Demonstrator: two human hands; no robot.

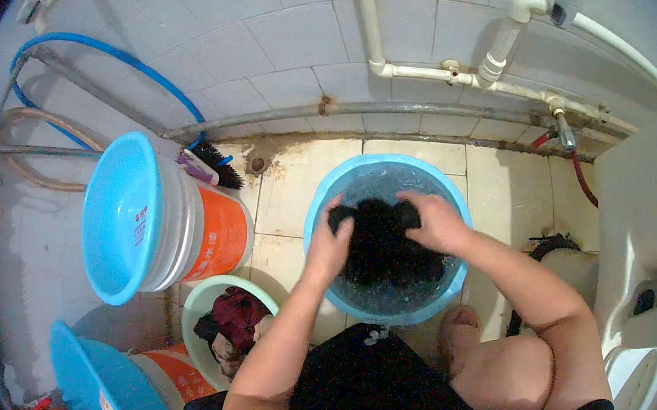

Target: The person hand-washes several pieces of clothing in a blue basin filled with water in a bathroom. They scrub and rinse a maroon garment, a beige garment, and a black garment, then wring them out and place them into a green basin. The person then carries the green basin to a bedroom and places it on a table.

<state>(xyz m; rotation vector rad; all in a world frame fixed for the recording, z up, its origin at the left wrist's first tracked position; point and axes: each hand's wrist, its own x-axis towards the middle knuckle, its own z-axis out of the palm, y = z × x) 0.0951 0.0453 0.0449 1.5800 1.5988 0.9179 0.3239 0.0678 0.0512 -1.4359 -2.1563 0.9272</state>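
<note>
Black, wet cloth (384, 247), bunched into a dark crumpled mass, hanging between both sets of fingers and down into the light blue basin (320, 206) of water. Left hand (328, 242) closed on one upper corner, right hand (434, 223) clenched on the other, knuckles up, fingers curled tight around the fabric. Just left of the left fingers, a pale green bucket (193, 314) with dark red laundry.
</note>
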